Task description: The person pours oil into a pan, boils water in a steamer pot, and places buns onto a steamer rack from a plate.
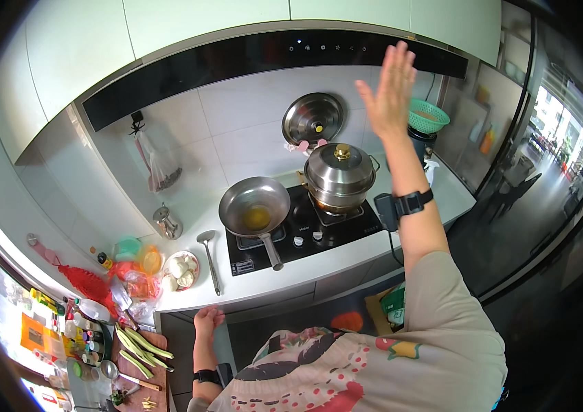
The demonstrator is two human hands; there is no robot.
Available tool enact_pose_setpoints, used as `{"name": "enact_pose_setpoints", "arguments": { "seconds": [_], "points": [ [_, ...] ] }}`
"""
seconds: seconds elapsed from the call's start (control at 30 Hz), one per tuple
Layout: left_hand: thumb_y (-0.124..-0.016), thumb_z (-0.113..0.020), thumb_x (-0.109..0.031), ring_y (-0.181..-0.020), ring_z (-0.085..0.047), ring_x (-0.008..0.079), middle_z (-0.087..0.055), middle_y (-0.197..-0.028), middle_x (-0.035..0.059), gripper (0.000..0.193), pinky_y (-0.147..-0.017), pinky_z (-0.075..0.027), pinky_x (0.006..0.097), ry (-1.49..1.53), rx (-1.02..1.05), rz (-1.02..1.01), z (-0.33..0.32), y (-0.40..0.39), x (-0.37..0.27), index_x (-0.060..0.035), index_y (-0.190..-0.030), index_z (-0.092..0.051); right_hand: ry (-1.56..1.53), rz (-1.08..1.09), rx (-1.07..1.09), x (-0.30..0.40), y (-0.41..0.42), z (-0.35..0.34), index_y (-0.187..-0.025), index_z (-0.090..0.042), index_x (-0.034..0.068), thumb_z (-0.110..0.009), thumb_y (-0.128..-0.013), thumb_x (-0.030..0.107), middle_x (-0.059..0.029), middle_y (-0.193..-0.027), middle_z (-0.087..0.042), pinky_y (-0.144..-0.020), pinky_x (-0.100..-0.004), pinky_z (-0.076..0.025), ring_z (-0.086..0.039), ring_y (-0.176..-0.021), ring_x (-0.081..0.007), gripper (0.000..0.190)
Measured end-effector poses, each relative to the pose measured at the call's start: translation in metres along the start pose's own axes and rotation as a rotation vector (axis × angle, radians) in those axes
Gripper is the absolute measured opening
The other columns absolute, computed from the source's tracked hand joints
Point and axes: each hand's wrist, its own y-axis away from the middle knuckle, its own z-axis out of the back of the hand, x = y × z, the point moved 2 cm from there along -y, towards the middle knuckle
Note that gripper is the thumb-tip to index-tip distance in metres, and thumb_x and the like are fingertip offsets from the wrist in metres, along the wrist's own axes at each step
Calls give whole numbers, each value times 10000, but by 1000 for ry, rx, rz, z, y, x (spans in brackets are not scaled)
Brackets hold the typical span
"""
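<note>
My right hand point(392, 92) is raised beside the right part of the black range hood point(250, 56), fingers stretched up and thumb apart, with nothing in it. Low at the counter's front edge, my left hand point(208, 318) hangs loosely curled, and no object shows in it. On the gas hob point(301, 226) a steel wok point(234, 206) holds a little yellow oil point(257, 218), its handle pointing towards me. A lidded steel pot point(340, 177) stands on the right burner. Left of the hob lies a metal spatula point(210, 262), near a bowl of white pieces point(180, 270).
A wooden board point(139, 350) at lower left carries green vegetable strips point(139, 345) and a ladle point(126, 376). Bottles and bags crowd the left corner. A pot lid point(312, 118) rests against the wall; a green basket point(428, 116) stands at right.
</note>
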Motion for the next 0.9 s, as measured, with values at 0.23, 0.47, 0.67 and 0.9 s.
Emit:
{"name": "enact_pose_setpoints", "arguments": {
  "seconds": [0.23,0.47,0.67,0.9],
  "points": [
    [-911,-537,-76,-662,-660,172,-664,-809,84,172,-568,-552,276,12,-97,145,23,18,34,-3,-1037,-628,-57,-285,34,-32,97,17,-1434,-278,-8,-585,-886,285,-207,-1480,-301,-1109,-477,-223,-281,-1367,-367,693],
    [-913,-613,-173,-667,-629,131,-652,-810,62,201,-588,-539,254,87,-150,56,25,26,46,-13,-1035,-621,-854,-846,1101,53,333,-55,-1216,-534,46,-569,-926,262,-111,-972,-663,-694,-316,-509,-644,-763,-194,364],
    [-933,-513,-93,-703,-646,124,-658,-848,39,186,-619,-528,235,47,-227,176,46,56,49,-39,-1078,-617,-1331,-1743,1563,173,426,-75,-1224,-490,71,-621,-881,457,-172,-1076,-634,-859,-387,-503,-622,-995,-282,532],
    [-923,-509,-82,-693,-642,113,-658,-840,38,187,-634,-524,221,95,-366,254,77,109,58,-37,-1068,-618,-1433,-2291,1381,227,438,-95,-955,-565,71,-732,-807,192,-80,-811,-608,-583,-265,-494,-528,-604,-117,253]
  ]
}}
